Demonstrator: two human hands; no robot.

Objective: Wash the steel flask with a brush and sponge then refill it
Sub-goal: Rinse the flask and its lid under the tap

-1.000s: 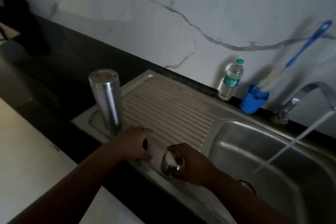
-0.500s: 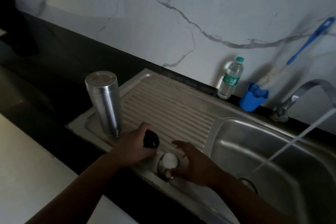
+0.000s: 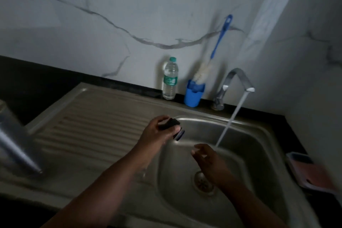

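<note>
Steel flask (image 3: 13,140) stands blurred at far left on the drainboard (image 3: 88,127). Left hand (image 3: 159,133) grips a black cap (image 3: 171,125), possibly the flask's lid, over the sink (image 3: 259,153) rim. Right hand (image 3: 207,161) hangs loose-fingered, holding nothing, beside the water stream (image 3: 231,116). Brush (image 3: 216,46) leans in a blue cup (image 3: 193,96).

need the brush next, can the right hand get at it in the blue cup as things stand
Probably yes. The right hand is free, fingers loosely curled over the basin, and the brush stands handle-up in the blue cup against the wall. Only the water stream lies near the path.
</note>
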